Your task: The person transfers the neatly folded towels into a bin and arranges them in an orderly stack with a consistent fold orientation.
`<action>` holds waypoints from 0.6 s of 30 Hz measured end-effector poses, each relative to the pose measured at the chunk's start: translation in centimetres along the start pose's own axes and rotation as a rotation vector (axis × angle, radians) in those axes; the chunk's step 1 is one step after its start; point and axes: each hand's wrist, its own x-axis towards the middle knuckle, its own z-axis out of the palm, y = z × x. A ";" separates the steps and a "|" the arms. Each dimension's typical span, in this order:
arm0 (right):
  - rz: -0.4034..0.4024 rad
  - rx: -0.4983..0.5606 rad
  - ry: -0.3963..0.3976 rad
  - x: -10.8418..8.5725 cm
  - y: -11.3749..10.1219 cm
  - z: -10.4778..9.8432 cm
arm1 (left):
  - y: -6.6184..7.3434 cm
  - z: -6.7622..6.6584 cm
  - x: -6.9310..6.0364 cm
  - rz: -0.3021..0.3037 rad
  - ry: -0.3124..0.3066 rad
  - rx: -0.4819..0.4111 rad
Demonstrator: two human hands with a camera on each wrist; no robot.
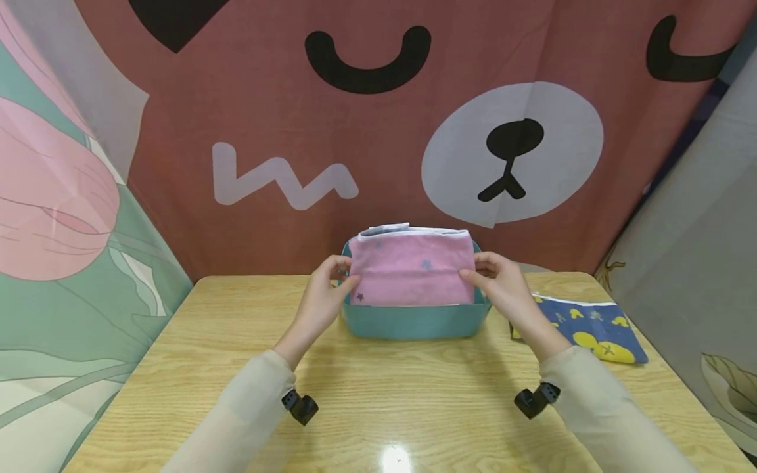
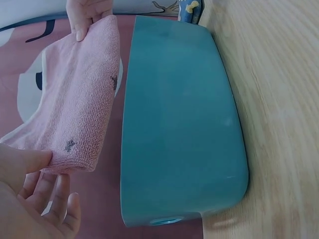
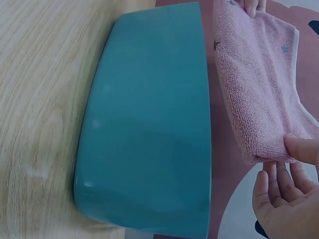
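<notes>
Left hand (image 1: pixel 322 286): thumb and fingers pinch the left end of a folded pink towel (image 1: pixel 412 269). Towel is held up between both hands, above the teal bin (image 1: pixel 414 323), lower edge near the front rim; star marks and white trim visible. Bin sits on the wooden bench (image 1: pixel 384 401). Right hand (image 1: pixel 503 282): thumb and fingers pinch the towel's right end. Farther right, a blue cloth (image 1: pixel 600 328) with yellow print lies flat on the bench, apart from the bin.
</notes>
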 end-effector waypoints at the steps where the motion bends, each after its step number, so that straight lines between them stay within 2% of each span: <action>1: -0.001 0.001 0.002 0.1 0.1 0.0 | 0.0 0.1 0.1 0.001 0.001 0.002; 7: 0.000 0.009 0.022 0.8 0.7 0.3 | -0.4 0.5 0.7 -0.017 -0.003 0.037; 12: -0.022 -0.023 0.033 1.1 1.2 0.5 | -0.8 1.0 0.9 -0.040 -0.003 0.077; 18: -0.050 -0.077 0.043 1.4 2.0 0.8 | -1.3 1.6 0.9 -0.011 0.001 0.095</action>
